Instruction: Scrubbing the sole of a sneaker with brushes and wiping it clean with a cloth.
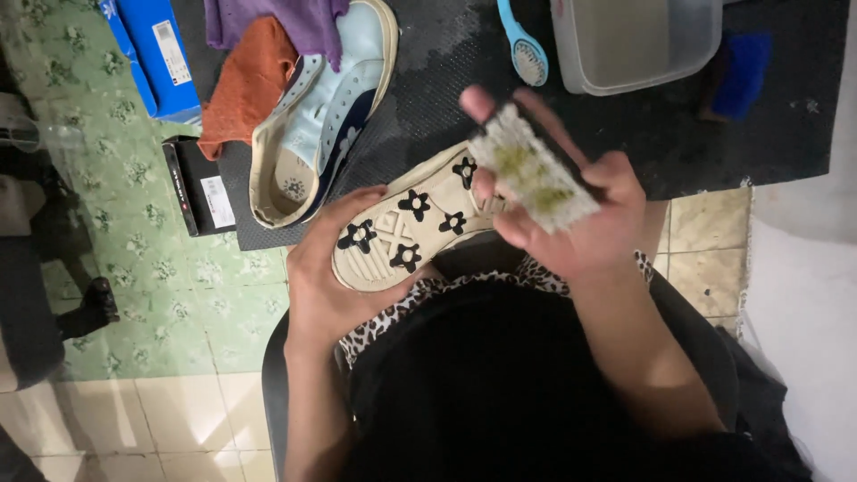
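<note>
My left hand (326, 268) grips the toe end of a cream shoe (411, 219), held sole-up over my lap; the sole has black flower shapes. My right hand (585, 219) holds a scrub brush (534, 170) with its white, yellow-stained bristles turned up toward me, just above the shoe's heel end. A second shoe (326, 107), pale blue and navy with a cream sole, lies on its side on the black mat (464, 80) beyond.
An orange cloth (245, 85) and a purple cloth (286, 22) lie by the second shoe. A light blue brush (525, 45), a clear plastic tub (634, 40), a blue shoebox (152, 54) and a small black box (196, 183) sit around the mat on the tiled floor.
</note>
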